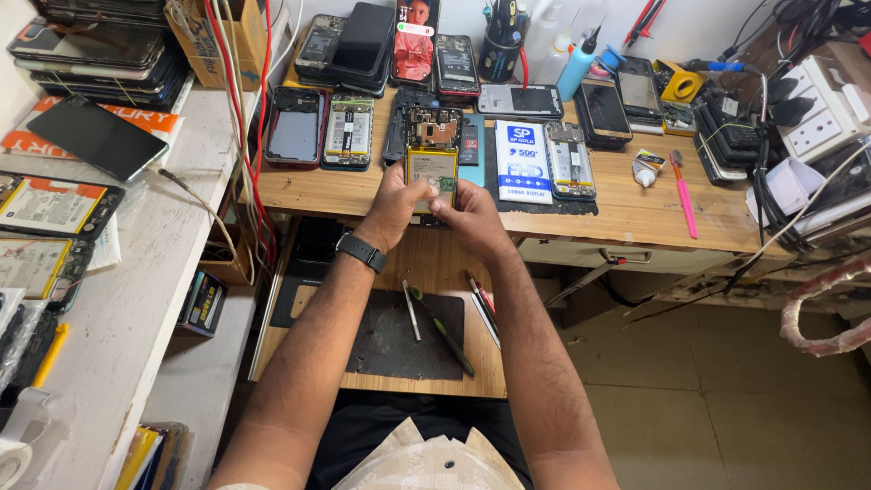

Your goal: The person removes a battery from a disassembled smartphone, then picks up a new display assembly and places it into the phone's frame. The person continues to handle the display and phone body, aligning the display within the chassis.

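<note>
Two bare forearms reach up from the bottom edge, w/ a black wristwatch (361, 251) on the left one. Beneath them a pull-out wooden shelf (458, 263) carries a dark work mat (386, 349), metal tweezers (411, 309) and a green-handled screwdriver (445, 334). Left hand (392, 207) and right hand (472, 218) meet at the front edge of the wooden counter (635, 213); each grip is closed on the lower end of an opened phone (432, 154), back cover off, yellow battery showing, lying flat on the counter. Thumbs press on its bottom edge. Just right of it: a blue-and-white box (523, 161), then another opened phone (571, 160). Further right, a pink tool (683, 195) and a small glue tube (646, 168). More opened phones (348, 132) lie to the left.
</note>
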